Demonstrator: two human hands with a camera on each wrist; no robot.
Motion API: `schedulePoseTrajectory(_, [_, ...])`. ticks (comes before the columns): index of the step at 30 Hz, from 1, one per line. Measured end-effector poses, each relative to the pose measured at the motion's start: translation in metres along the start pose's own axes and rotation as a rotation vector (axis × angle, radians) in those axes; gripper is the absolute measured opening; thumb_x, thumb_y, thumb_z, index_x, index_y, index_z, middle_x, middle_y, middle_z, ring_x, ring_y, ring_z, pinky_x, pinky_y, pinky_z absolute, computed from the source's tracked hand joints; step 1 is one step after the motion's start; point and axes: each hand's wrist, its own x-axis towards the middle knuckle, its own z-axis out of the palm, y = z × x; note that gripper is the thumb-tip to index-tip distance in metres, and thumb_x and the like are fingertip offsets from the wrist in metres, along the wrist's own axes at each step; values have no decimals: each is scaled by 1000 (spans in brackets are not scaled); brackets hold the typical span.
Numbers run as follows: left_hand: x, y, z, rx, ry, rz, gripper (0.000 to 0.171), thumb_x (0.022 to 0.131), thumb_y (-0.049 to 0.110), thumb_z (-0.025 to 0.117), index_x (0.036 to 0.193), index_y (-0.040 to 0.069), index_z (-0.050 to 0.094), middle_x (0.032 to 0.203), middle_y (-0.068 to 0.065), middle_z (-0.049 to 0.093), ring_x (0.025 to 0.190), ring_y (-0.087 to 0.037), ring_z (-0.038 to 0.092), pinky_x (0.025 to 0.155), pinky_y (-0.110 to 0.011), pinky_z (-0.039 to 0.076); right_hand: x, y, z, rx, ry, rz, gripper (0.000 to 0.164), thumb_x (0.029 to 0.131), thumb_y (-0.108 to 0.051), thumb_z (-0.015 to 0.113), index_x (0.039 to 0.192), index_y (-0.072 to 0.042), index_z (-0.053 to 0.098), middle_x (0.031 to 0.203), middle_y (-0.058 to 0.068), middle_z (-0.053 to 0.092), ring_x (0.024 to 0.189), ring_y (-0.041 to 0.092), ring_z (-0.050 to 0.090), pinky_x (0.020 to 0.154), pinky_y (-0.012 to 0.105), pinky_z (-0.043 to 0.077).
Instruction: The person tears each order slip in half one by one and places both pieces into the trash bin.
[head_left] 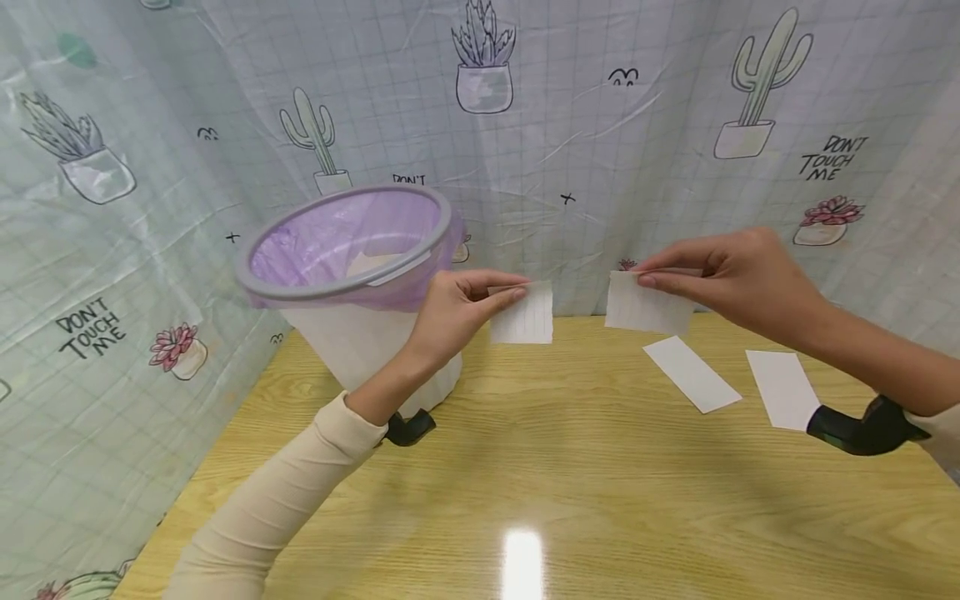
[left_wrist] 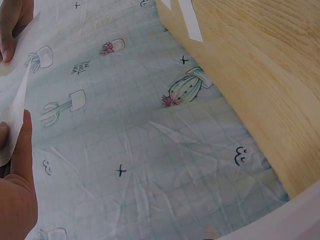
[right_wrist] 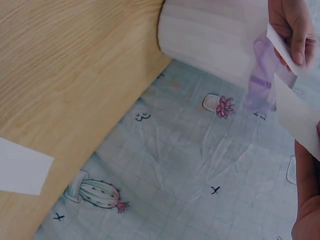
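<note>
Between thumb and fingers, my left hand pinches a small piece of lined paper by its upper edge, just right of the trash can. My right hand pinches another lined paper piece near its top corner. Both pieces hang above the far edge of the table, with a gap between them. In the left wrist view the left hand's paper shows at the left side. From the right wrist, the right hand's paper appears at the right side, the other hand beyond it.
A white trash can with a purple liner and grey rim stands at the left, some pale paper inside. Two white paper strips, one left and one right, lie on the wooden table. A cactus-print curtain hangs behind.
</note>
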Motion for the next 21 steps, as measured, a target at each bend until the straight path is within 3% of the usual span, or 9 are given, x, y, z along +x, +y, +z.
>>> schedulePoseTrajectory(3, [4,1,-2,-1,-9,24,16,84,25,72,99,20,76,62,-2,63,45,-12,27,42,-25,25,5,-3,-3,-6,-7,-18,21,81,-18,76,95,-34,74,44,-17,34,41,-1,16,36,19,18])
schedulePoseTrajectory(7, [9,6,-5,10,-27,36,15,85,24,72,99,19,76,71,5,68,45,-12,29,42,-25,27,12,-6,-6,-27,-12,-26,22,80,-17,77,94,-33,74,43,-18,34,41,-2,15,36,19,18])
schedulePoseTrajectory(12, [12,11,-7,32,-54,36,15,86,24,72,98,18,76,72,8,69,45,-11,27,42,-25,26,20,-11,-10,-36,-16,-96,23,77,-13,79,92,-29,75,44,-18,30,43,-4,13,36,17,16])
schedulePoseTrajectory(18, [15,20,-10,59,-84,38,16,86,23,71,99,17,76,67,2,67,45,-11,24,42,-24,24,32,-20,-14,-47,-31,-176,20,77,-11,78,91,-25,76,60,-21,60,38,-4,22,37,15,20])
schedulePoseTrajectory(21, [17,23,-12,59,-98,20,16,85,22,72,99,17,76,76,4,71,46,-9,25,43,-24,25,36,-24,-14,-55,-37,-203,19,78,-11,77,92,-25,76,74,-18,69,37,-4,30,38,15,24])
